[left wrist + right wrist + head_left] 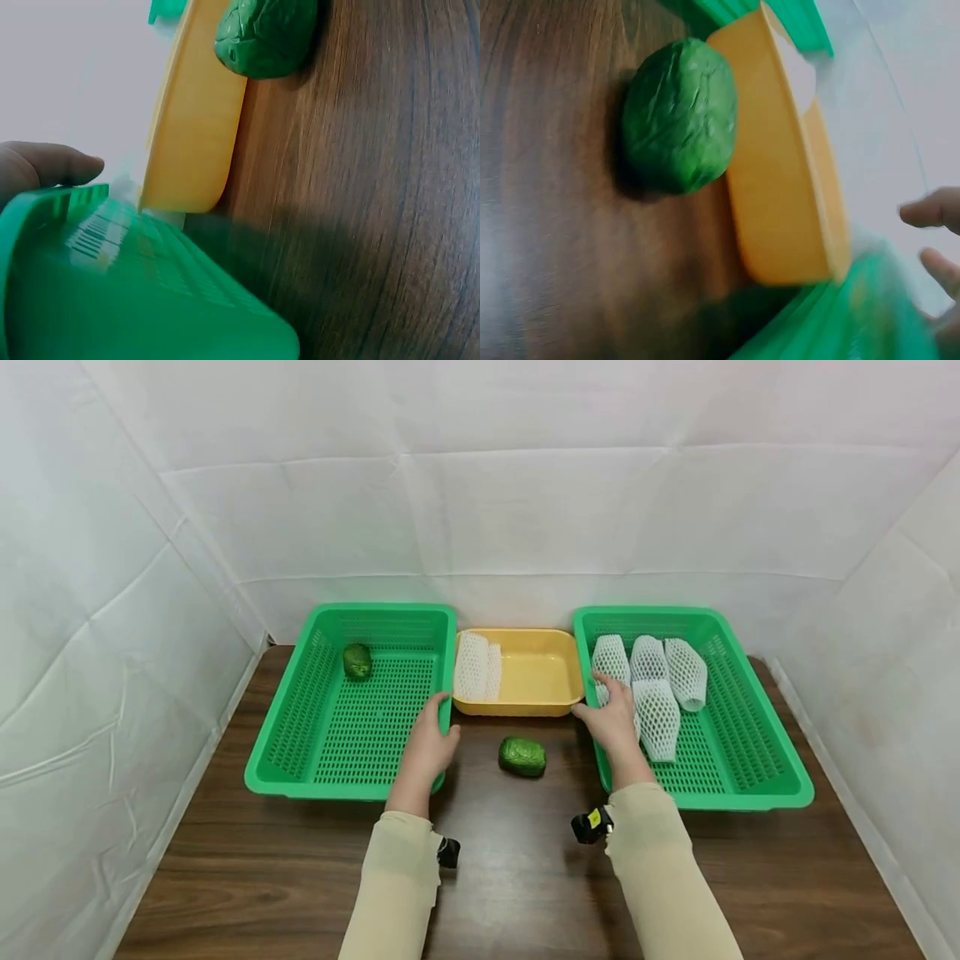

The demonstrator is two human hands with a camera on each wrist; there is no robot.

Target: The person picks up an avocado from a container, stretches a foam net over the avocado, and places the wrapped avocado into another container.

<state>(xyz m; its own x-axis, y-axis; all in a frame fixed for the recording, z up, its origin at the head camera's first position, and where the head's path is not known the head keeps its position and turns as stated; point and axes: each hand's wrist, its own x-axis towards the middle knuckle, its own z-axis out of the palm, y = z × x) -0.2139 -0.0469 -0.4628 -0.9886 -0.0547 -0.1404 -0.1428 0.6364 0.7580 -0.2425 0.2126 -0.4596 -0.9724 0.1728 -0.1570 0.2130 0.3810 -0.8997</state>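
A green, wrinkled, shiny fruit-like piece (522, 757) lies on the table between my hands, in front of a yellow tray (542, 710). My left hand (429, 745) is at the right rim of the left green basket (258, 768), its fingers loosely extended; whether they touch the rim is unclear. Inside that basket sits another green piece (357, 662). Over the left rim of the right green basket (797, 789) hovers my right hand (613, 720), thumb and fingers apart with nothing held. White foam net sleeves (657, 720), several of them and apparently filled, lie in this basket.
Flat white foam nets (474, 667) lie at the left end of the yellow tray, which stands between the baskets. White sheeting (525, 527) rises behind and at both sides of the brown wooden table (517, 877).
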